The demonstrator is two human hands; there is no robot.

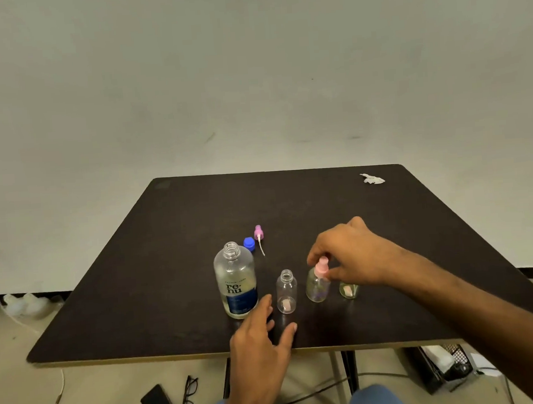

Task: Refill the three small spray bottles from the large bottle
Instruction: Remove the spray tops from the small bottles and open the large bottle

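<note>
Clear large bottle [235, 286] stands uncapped near the surface's [169, 271] front edge; my left hand [258, 335] hovers relaxed beside it. Rightward, an open small bottle [286, 292], then my right hand [344, 253] pinching the pink sprayer [321, 269] on the second bottle [318, 288].

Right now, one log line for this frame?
right hand pinches pink sprayer on middle bottle | left hand open | large bottle uncapped
</note>
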